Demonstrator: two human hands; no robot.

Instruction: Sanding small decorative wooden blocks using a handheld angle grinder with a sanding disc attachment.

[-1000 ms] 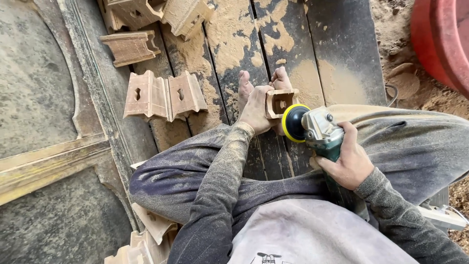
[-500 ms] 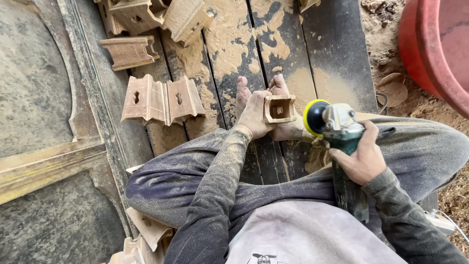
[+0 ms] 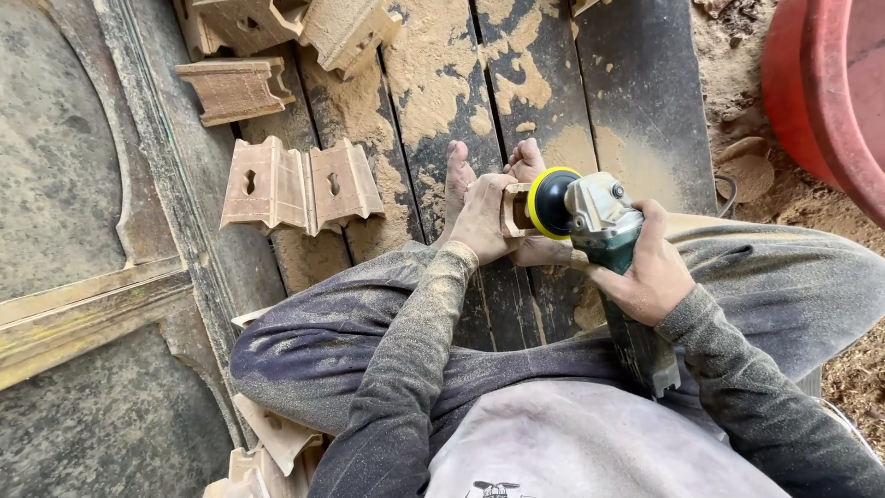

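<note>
My left hand (image 3: 484,217) grips a small carved wooden block (image 3: 514,210) and holds it against my bare feet (image 3: 461,180). My right hand (image 3: 650,267) is wrapped around the body of a green and grey angle grinder (image 3: 604,231). Its yellow-rimmed sanding disc (image 3: 551,201) presses on the block's right side. I sit with dusty trousers and sleeves over dark planks strewn with sawdust.
Two joined carved blocks (image 3: 300,184) lie to the left of my feet, with more blocks (image 3: 235,88) farther up and some beside my left thigh (image 3: 277,433). A red tub (image 3: 830,101) stands at the upper right. A large dark panel (image 3: 83,184) fills the left.
The grinder swung away to the right half a second ago and has come back left, its disc now against the block. The left hand has turned the block a little.
</note>
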